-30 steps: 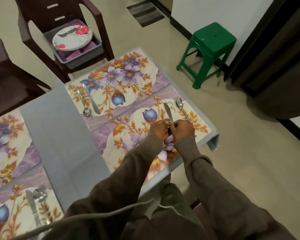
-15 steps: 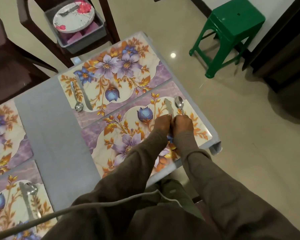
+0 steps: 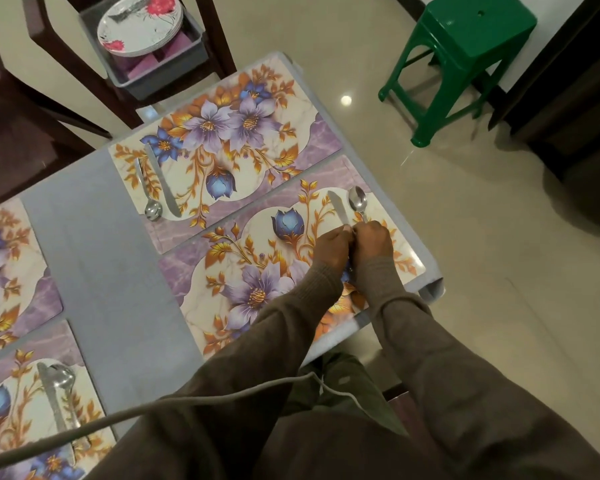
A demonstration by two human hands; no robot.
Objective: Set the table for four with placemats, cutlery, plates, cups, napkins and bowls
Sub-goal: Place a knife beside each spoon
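Left hand (image 3: 333, 245): fingers curled, pinching the knife (image 3: 337, 209) handle.
Right hand (image 3: 374, 239): fingers curled round the spoon (image 3: 358, 202) handle.
Knife and spoon: side by side on the near placemat (image 3: 222, 271), at the counter (image 3: 101, 271) corner.
Plates (image 3: 139, 24): stacked in a grey bin (image 3: 160, 76) on the chair (image 3: 222, 46).

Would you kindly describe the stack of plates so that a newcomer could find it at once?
Look past the table's far edge to the dark brown chair. A grey tub sits on its seat, and the plates lie stacked on top. They are the only round white dishes, printed with red flowers.
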